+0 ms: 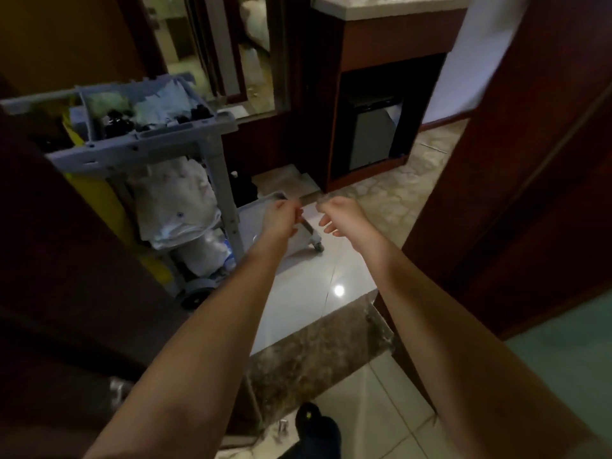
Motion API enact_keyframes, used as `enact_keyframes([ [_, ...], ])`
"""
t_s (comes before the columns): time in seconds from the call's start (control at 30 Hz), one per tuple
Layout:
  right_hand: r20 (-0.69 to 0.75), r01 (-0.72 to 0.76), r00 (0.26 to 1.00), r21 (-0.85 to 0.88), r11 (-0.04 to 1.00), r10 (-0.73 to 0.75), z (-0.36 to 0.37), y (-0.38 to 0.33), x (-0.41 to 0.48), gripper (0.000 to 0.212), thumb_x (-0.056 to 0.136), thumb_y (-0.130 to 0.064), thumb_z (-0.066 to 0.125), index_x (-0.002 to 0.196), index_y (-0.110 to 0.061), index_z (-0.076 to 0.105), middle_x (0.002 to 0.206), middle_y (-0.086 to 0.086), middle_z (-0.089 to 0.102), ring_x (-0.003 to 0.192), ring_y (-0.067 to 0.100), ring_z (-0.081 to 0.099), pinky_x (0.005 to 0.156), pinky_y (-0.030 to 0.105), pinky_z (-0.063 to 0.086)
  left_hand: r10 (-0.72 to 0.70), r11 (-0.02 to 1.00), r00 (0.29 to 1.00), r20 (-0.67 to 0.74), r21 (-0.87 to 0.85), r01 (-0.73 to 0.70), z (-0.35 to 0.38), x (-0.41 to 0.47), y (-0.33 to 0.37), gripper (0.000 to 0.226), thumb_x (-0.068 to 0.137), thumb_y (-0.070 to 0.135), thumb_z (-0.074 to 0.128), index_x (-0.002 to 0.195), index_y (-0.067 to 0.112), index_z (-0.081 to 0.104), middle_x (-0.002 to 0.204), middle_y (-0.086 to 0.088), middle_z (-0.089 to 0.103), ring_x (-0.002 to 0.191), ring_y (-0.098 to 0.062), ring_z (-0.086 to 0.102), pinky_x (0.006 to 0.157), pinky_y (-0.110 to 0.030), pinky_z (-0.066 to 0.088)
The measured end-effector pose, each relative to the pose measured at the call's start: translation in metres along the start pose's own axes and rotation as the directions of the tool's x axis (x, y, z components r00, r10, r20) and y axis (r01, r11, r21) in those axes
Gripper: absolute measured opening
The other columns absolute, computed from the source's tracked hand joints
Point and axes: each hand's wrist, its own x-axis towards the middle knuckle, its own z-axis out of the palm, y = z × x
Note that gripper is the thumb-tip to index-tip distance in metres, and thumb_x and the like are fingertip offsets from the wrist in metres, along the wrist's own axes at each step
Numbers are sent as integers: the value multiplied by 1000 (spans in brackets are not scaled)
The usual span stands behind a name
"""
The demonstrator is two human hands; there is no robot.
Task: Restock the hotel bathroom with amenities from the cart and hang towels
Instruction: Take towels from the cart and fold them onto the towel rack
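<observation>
The housekeeping cart (145, 145) stands at left. The left hand (281, 217) curls its grip by the cart's base; I cannot tell whether it holds anything. The right hand (341, 215) hangs loose, empty.

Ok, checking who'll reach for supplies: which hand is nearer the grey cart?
Left. The left hand overlaps the low front corner of the grey cart in this view; the right hand hangs further right, over floor tile, clear of the cart.
</observation>
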Motion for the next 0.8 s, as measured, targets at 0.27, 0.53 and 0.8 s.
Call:
enact_keyframes([
  [0.27,267,26,964,-79,997,-4,48,-32,150,16,89,-28,54,82,-15,60,76,5,65,61,14,58,54,25,42,-75,995,963,-259,-85,54,-40,111,25,21,93,15,45,73,15,51,70,-2,51,65,-14,47,60,-25,37],
  [0.53,566,86,824,-144,986,11,132,-73,260,10,94,-24,52,93,-14,55,91,5,62,69,14,57,58,25,42,-233,970,795,-560,-189,151,-114,183,29,17,94,19,47,78,15,50,77,-1,52,66,-12,48,58,-25,35],
  [0.8,698,35,702,-234,972,143,225,-94,314,18,93,-21,51,75,-19,50,74,0,56,60,13,52,55,27,39,-334,942,601,-727,-277,189,-178,205,21,8,89,21,53,92,14,56,82,-1,56,77,-18,51,69,-31,40],
])
